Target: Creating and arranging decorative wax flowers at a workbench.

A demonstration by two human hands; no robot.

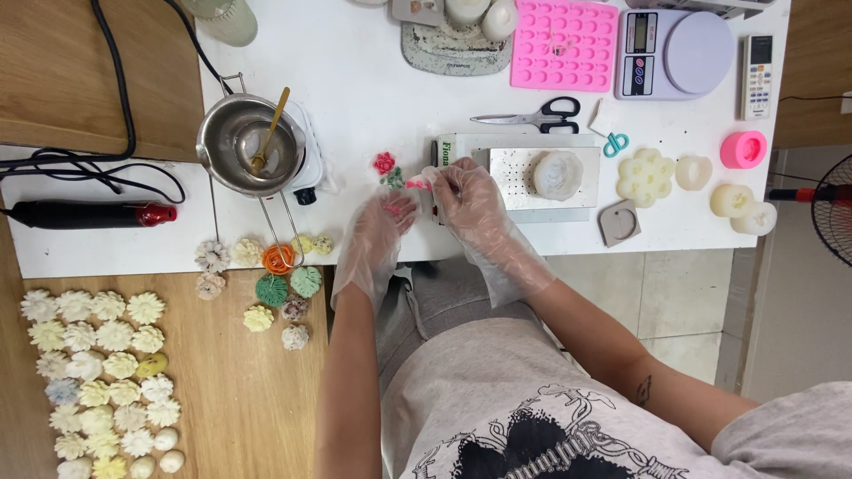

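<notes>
Here the right hand [466, 191], in a clear plastic glove, has its grip pinched together on a small pink piece [415, 184], thumb and fingertips closed on one end. The left hand [382, 229], also gloved, lies just beside it with fingers loosely curled; whether its grip closes on the pink piece cannot be told. The piece sits near the front edge of the white surface [373, 80], about midway along it.

Just beyond the grip lie a red flower shape [383, 162] and a green leaf shape [393, 178]. A white perforated tray [532, 168] holding a translucent mould [557, 174] is directly behind the right hand. Scissors [532, 116] lie further back. A metal pot [248, 142] with a wooden stirrer stands towards the left edge.

Both forearms rise from the front edge, the right angled inward, the left nearly straight.
</notes>
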